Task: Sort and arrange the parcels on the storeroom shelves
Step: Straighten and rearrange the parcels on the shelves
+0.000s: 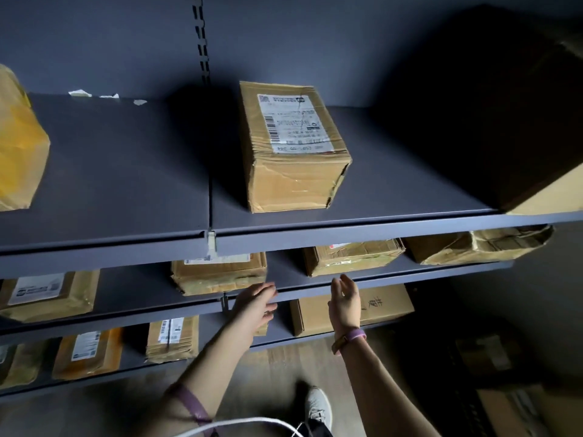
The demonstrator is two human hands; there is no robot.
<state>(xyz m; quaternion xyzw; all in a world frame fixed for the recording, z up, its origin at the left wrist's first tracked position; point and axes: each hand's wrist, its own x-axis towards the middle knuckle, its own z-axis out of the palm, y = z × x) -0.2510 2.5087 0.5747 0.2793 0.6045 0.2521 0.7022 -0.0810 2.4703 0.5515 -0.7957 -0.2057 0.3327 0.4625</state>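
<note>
Parcels of brown cardboard sit on three dark grey metal shelves (pixel 378 244). On the top shelf a tall taped cardboard box with a white shipping label (pixel 293 146) stands alone near the middle, a yellow-taped parcel (pixel 19 143) at the far left edge and a large dark carton (pixel 520 121) at the right. On the middle shelf a flat labelled box (pixel 219 274) lies just left of a small brown box (pixel 353 257), with a crumpled carton (pixel 479 246) further right and a labelled padded parcel (pixel 47 294) at the left. The lowest shelf carries a plain box with black handwriting (pixel 356 309) and several labelled packets (pixel 172 339).

Both hands hover at the middle shelf's front lip, empty. The left hand (pixel 257 305) is spread, fingers loose, just below the flat labelled box. The right hand (pixel 345 299) is open, palm turned inward, below the small brown box; a pink wristband (pixel 350 339) circles its wrist. A white shoe (pixel 318 405) shows on the floor.
</note>
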